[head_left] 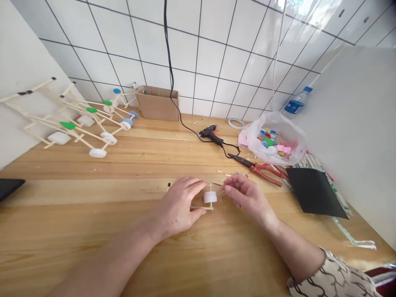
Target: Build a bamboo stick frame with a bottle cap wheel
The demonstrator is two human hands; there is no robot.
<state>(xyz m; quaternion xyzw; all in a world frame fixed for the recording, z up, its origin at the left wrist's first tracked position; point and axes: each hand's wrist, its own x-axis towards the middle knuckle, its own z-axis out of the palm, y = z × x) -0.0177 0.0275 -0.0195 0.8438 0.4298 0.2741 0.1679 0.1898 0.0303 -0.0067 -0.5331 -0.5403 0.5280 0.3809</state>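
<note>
the right sleeve (335, 275) i can see is cream, printed with dark, winding lines, its cuff (327, 264) loose around the forearm (298, 249); the left forearm (130, 249), left hand (179, 206) and right hand (247, 198) are bare.

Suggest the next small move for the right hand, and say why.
I'd probably bring the right hand in to test the white cap: the hand is close beside it, apparently not touching, and the left hand grips the small stick frame bearing it.
</note>
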